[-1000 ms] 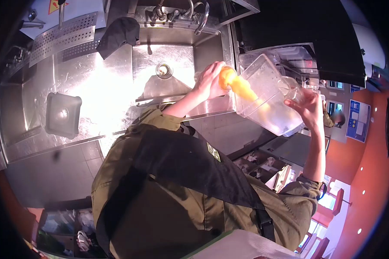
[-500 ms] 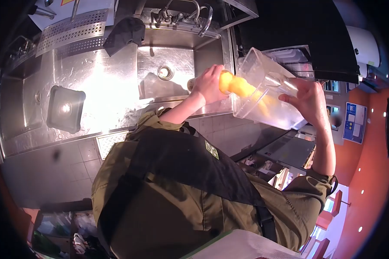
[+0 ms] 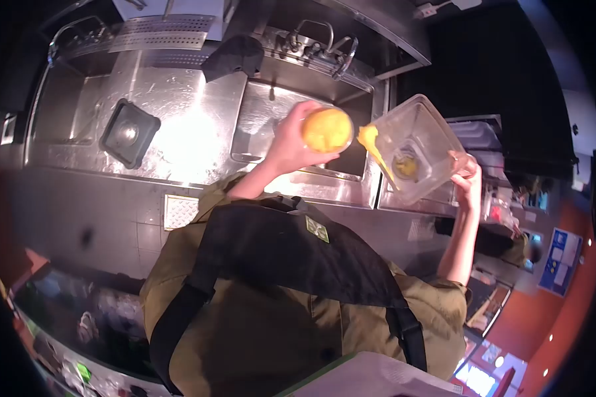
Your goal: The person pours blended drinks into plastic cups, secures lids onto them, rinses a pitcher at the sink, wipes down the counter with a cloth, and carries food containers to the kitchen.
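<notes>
My left hand point(image 3: 290, 143) is wrapped round a clear round cup filled to the top with a yellow-orange pulp point(image 3: 328, 130). It is above the sink, mouth facing the camera. In my right hand point(image 3: 467, 173) is a clear square plastic container point(image 3: 422, 118), gripped by its right side and tilted. A thick yellow smear point(image 3: 369, 140) clings to its left rim and runs down the wall. Some yellowish residue point(image 3: 405, 167) shows at its bottom. Cup and container are a short gap apart.
Below the cup is a steel sink basin point(image 3: 261, 106), with taps point(image 3: 319, 47) behind it. A grey rectangular tub point(image 3: 130, 133) stands on the wet steel drainboard point(image 3: 179, 99). A dark cloth point(image 3: 235, 58) hangs near the basin's corner. Stacked clear containers point(image 3: 473, 135) lie at right.
The yellow pulp was sliding from the container into the cup; now they are apart. The cup's mouth has turned toward the camera, and the container has tipped back with its opening facing up.
</notes>
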A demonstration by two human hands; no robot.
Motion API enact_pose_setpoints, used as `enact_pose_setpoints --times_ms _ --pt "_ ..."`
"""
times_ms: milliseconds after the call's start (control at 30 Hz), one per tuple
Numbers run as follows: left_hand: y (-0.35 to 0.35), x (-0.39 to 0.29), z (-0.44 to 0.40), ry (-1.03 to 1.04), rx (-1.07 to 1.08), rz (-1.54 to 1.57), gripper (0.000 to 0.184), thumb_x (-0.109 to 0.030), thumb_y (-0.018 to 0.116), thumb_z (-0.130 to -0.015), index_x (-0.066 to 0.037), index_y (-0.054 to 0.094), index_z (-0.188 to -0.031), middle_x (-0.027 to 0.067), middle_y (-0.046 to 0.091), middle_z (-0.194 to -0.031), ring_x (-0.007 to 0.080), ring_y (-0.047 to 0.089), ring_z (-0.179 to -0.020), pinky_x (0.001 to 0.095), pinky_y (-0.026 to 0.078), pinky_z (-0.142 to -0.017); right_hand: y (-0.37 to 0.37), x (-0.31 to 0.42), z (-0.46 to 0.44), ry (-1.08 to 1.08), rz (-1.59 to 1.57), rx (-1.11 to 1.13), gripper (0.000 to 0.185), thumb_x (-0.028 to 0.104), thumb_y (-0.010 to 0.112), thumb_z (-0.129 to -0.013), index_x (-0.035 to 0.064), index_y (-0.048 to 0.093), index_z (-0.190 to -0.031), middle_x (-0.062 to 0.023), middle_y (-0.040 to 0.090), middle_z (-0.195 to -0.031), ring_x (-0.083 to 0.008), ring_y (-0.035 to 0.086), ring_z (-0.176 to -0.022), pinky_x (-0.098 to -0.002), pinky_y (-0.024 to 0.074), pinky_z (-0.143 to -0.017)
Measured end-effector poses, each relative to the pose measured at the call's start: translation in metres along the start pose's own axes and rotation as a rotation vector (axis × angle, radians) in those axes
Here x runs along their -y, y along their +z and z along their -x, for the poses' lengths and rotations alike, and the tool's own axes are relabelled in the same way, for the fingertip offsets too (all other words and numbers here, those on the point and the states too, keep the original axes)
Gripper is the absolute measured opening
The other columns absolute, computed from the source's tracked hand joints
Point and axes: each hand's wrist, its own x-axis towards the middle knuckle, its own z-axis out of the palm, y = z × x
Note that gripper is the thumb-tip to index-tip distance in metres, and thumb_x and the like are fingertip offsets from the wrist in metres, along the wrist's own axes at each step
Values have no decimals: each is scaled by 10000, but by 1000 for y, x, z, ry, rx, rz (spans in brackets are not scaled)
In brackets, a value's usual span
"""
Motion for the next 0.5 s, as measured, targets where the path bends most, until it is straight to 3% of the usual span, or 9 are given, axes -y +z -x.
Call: enact_pose_setpoints --times_ms 100,133,167,200,233,333,400,433,500 --pt "-48 -16 23 -83 -126 -48 856 -214 880 -543 -50 396 -1229 152 534 -1159 243 552 -1082 358 457 -925 50 -52 -35 -6 -421 224 756 508 740 -656 -8 550 -1174 -80 622 -1077 -150 580 -916 -287 452 -783" --pt "-64 -26 34 -157 -176 -93 845 -176 873 -555 -50 388 -1235 152 530 -1167 237 555 -1079 353 468 -919 72 -98 -58 8 -400 276 722 459 727 -708 9 504 -1227 -76 618 -1078 -153 582 -898 -274 451 -761" --pt "-78 -29 46 -73 -240 -12 808 -98 850 -582 -45 377 -1235 153 522 -1171 244 567 -1065 350 493 -900 117 -75 -64 64 -386 184 520 359 700 -771 26 557 -1143 -44 634 -1014 -139 582 -853 -263 454 -734" --pt "-90 -30 56 -134 -337 -72 778 -54 827 -603 -42 369 -1233 143 520 -1164 248 574 -1058 361 506 -890 148 -88 -91 49 -243 399 288 236 663 -799 39 622 -1005 -19 650 -908 -123 582 -810 -258 453 -706" --pt "-101 -26 66 -150 -445 -186 770 -73 835 -600 -33 384 -1223 136 519 -1158 235 562 -1060 346 493 -895 186 -109 -114 -21 -159 483 241 284 614 -824 43 609 -834 13 596 -774 -80 525 -698 -237 425 -661" --pt "-124 -3 90 -228 -673 -418 761 -102 847 -587 -15 417 -1209 131 512 -1157 220 543 -1060 337 462 -907 294 -183 -162 208 -246 291 177 180 554 -732 60 564 -602 13 513 -591 -98 467 -598 -256 375 -592" --pt "-135 10 98 -211 -791 -499 758 -125 852 -583 -5 432 -1202 131 506 -1159 219 527 -1068 340 439 -924 347 -261 -167 280 -209 345 93 107 542 -708 68 571 -628 -4 529 -605 -111 474 -591 -275 376 -565" --pt "-140 19 100 -227 -862 -558 758 -133 852 -585 -3 432 -1202 129 502 -1161 222 522 -1075 345 432 -932 352 -278 -160 278 -67 499 234 192 545 -764 3 670 -822 -122 648 -752 -199 580 -677 -322 456 -663" --pt "-141 33 104 -280 -1000 -663 758 -150 851 -589 1 433 -1203 127 495 -1164 229 512 -1089 355 417 -948 352 -284 -130 382 -163 510 166 156 592 -756 51 692 -837 -87 641 -712 -159 568 -653 -306 462 -668"
